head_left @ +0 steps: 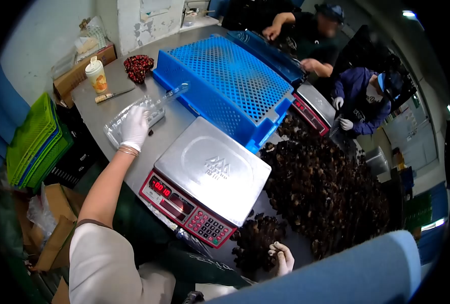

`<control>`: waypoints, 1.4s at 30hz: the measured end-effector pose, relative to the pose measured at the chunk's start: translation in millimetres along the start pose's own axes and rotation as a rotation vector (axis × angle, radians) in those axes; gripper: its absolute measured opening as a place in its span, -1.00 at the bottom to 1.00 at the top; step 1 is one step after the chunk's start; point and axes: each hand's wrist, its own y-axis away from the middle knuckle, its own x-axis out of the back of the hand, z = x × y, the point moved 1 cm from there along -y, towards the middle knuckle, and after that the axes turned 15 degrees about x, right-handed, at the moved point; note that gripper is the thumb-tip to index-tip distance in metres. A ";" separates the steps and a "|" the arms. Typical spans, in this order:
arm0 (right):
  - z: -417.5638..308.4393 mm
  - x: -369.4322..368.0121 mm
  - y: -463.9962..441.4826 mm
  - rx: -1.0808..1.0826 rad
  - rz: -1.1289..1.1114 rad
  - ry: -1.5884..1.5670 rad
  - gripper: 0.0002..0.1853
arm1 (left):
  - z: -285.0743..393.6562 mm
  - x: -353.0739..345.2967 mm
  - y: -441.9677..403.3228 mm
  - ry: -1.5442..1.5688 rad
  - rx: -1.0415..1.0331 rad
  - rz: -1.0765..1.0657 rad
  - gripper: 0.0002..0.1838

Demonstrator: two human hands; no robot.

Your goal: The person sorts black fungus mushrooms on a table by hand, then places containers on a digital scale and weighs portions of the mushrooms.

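My left hand (134,126), in a white glove, is over a stack of clear plastic trays (114,126) on the metal table, its fingers closed at the tray edge. A small dark piece (151,133) lies beside it. My right hand (282,257), also gloved, has its fingers curled together at the edge of a small heap of dark brown mushroom-like pieces (258,238); anything inside the fingers is hidden. Between my hands stands a digital scale (214,169) with a bare metal plate and a lit red display.
A blue perforated crate (230,76) stands behind the scale. A large dark pile (326,197) spreads to the right. A cup (96,76), a knife (114,95) and a red bundle (138,67) lie at back left. Two people work across the table by another scale (312,114).
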 end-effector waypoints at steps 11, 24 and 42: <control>14.3 57.2 38.5 0.057 0.150 0.331 -0.73 | 143.2 41.6 81.1 -0.057 -0.755 -0.465 -0.63; 111.1 135.5 100.0 0.276 -0.032 1.273 0.23 | 233.6 20.4 338.8 -0.158 -0.555 -1.310 0.28; 108.1 36.6 -1.2 0.806 -0.162 0.905 0.06 | 239.1 -66.0 368.9 0.248 -0.555 -0.988 -0.16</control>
